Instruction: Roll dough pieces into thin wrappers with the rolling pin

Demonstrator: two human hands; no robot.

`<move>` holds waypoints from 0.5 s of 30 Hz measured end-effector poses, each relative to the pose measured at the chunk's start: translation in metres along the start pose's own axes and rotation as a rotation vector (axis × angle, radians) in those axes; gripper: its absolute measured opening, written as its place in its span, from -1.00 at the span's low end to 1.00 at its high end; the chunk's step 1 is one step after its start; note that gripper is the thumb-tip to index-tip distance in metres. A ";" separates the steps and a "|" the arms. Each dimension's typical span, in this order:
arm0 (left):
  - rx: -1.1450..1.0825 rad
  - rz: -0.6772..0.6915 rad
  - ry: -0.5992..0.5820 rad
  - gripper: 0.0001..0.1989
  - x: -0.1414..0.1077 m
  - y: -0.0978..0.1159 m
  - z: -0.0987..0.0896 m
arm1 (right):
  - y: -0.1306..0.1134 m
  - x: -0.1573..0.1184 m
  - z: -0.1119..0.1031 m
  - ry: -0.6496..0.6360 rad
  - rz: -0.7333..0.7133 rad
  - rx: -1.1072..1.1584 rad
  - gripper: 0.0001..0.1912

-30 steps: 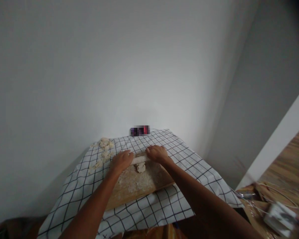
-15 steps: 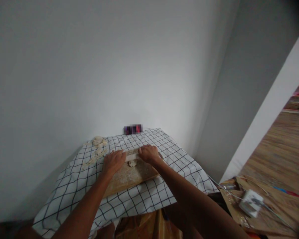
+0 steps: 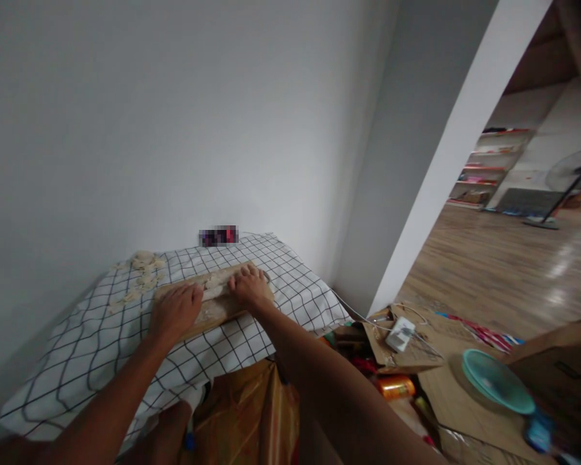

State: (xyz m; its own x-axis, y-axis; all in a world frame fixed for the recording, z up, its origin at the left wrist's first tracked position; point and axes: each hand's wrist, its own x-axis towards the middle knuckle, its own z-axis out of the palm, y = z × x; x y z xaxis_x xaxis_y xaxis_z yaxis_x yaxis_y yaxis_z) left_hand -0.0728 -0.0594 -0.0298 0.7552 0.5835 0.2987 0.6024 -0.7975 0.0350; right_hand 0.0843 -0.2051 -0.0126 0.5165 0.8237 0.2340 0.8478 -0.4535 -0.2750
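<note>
A floured wooden board (image 3: 223, 312) lies on a checked cloth (image 3: 290, 274). Across it runs a pale rolling pin (image 3: 215, 295). My left hand (image 3: 177, 310) is closed over the pin's left part, and my right hand (image 3: 246, 284) over its right part. Some dough (image 3: 217, 279) shows on the board just beyond the pin, between the hands. Left of the board, flattened dough pieces (image 3: 145, 261) rest on the cloth.
A pixelated dark item (image 3: 218, 236) sits at the cloth's back edge by the wall. On the right are a white power adapter (image 3: 401, 334), an orange can (image 3: 396, 387), a teal bowl (image 3: 498, 381), cardboard and a standing fan (image 3: 561, 194).
The view has swung right, bringing the bowl, can and fan into sight. The pin and both hands have moved nearer relative to the dough, which now shows beyond the pin.
</note>
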 end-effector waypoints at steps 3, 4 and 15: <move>0.087 0.007 -0.003 -0.47 0.004 0.002 -0.004 | 0.002 0.007 -0.001 -0.002 -0.024 -0.019 -0.45; 0.093 -0.005 -0.009 -0.46 0.007 0.003 -0.006 | 0.002 0.012 -0.001 -0.008 -0.027 -0.024 -0.43; -0.058 -0.280 -0.142 -0.38 0.056 -0.002 -0.011 | 0.006 0.084 0.013 -0.131 0.048 -0.031 -0.39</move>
State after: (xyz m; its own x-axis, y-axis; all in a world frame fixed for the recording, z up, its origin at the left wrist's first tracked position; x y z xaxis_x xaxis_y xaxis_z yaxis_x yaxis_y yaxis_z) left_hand -0.0348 -0.0264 -0.0027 0.5930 0.7940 0.1337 0.7794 -0.6077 0.1523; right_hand 0.1309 -0.1337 -0.0070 0.5381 0.8373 0.0969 0.8268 -0.5020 -0.2538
